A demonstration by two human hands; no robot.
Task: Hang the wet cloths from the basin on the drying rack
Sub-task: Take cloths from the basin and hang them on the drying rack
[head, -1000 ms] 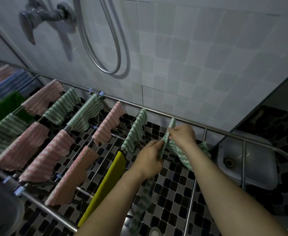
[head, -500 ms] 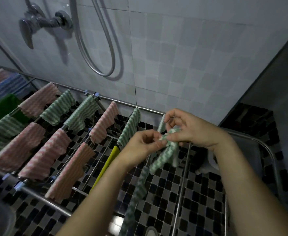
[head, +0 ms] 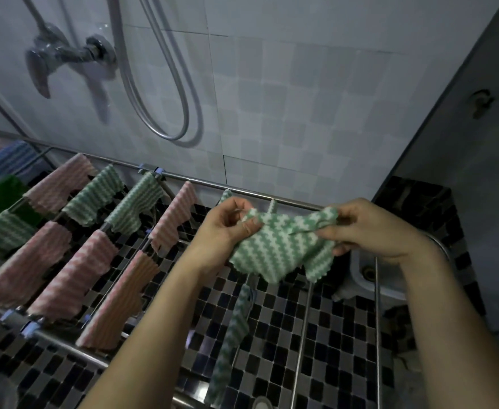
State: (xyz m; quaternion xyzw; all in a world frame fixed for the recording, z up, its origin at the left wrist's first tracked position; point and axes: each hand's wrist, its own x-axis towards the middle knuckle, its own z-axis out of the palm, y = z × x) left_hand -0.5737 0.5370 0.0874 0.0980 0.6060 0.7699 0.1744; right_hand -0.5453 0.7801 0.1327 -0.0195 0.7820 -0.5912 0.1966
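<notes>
Cloth (head: 274,246) (the green-and-white striped one) hangs in the air between both hands, above the bare rods at the right end of the drying rack (head: 376,320), and touches no rod that we can see. The left hand (head: 223,231) pinches one top corner, thumb pressed over curled fingers. The right hand (head: 372,231) grasps the other top edge, where the fabric is bunched and folded over.

We read this as the spreading step. Held by two corners, a wet cloth falls open under its own weight, so it can be laid flat over a rod rather than in a clump that dries slowly. The right side is not yet smoothed out.

Further left, pink cloths (head: 50,261) and green ones (head: 94,199) already straddle their rods side by side — spaced, we think, so air gets between them. Just below the hands another green cloth (head: 233,320) hangs long and narrow on a rod. The free rods lie to its right, so that is where we would expect this one to go.
</notes>
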